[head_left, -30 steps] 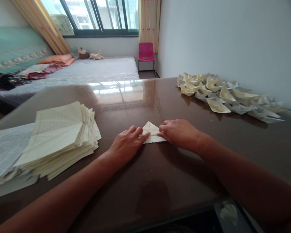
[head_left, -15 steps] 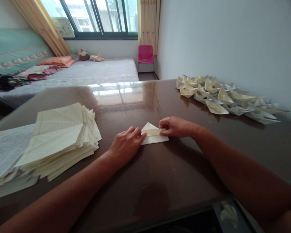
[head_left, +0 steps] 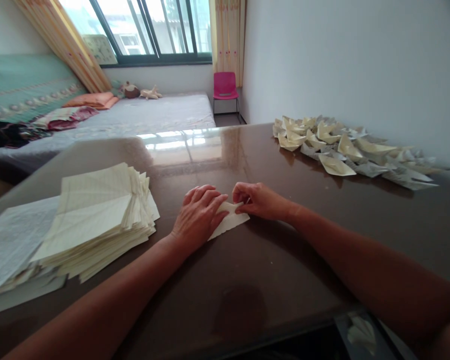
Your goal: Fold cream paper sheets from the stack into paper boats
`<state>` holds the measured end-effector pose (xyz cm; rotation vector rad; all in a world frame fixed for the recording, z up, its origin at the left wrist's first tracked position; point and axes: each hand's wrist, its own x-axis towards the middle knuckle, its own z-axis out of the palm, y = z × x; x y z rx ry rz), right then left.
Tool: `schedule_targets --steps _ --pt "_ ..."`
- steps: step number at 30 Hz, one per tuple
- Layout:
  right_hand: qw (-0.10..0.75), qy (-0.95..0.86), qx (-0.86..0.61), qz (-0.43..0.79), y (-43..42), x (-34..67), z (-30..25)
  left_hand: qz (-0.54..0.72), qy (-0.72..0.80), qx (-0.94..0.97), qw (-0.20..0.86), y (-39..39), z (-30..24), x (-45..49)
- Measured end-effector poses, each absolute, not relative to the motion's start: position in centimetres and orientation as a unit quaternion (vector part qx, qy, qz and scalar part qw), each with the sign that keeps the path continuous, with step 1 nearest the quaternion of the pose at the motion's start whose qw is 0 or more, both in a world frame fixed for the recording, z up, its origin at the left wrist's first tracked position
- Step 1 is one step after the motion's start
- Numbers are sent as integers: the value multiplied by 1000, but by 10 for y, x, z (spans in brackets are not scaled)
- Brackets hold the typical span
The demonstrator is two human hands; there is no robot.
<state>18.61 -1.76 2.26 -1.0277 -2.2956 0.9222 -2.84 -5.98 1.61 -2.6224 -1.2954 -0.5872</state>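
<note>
So there's a small folded piece of paper (head_left: pixel 230 224) on the near-middle bit of a shiny brown table (head_left: pixel 165 315), with the right hand (head_left: pixel 262 200) pinching its right end between thumb and fingers, while the left hand (head_left: pixel 197 212) lies over the left part, though I can't tell if it's actually gripping. Off to the left sits a messy stack of cream sheets (head_left: pixel 92 205), and over by the wall on the right there's a whole pile of paper boats (head_left: pixel 335 164). Past the table: a bed (head_left: pixel 172 110) and a pink chair (head_left: pixel 225 86).
</note>
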Motion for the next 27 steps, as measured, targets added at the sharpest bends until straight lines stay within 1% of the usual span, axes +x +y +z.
schedule_targets --steps 6,9,11,13,15,20,23,27 --pt "237 -799 -360 420 -15 185 17 -243 -476 -843 -67 -51 11 -33" --pt "257 -789 -369 417 -15 183 16 -276 -489 -816 -136 -49 12 -34" --pt "283 -789 -380 392 -16 182 15 -288 -508 -796 -161 -48 12 -34" --pt "302 -804 -385 337 -17 181 15 -289 -528 -780 -174 -48 12 -34" --pt "304 -827 -383 278 -18 182 15 -289 -542 -768 -181 -47 13 -34" --pt "265 -859 -395 191 -22 181 18 -294 -551 -758 -188 -46 13 -35" --pt "236 -867 -403 172 -24 181 20 -301 -548 -757 -191 -47 13 -34" --pt "222 -864 -408 193 -23 181 21 -307 -548 -754 -193 -49 13 -33"
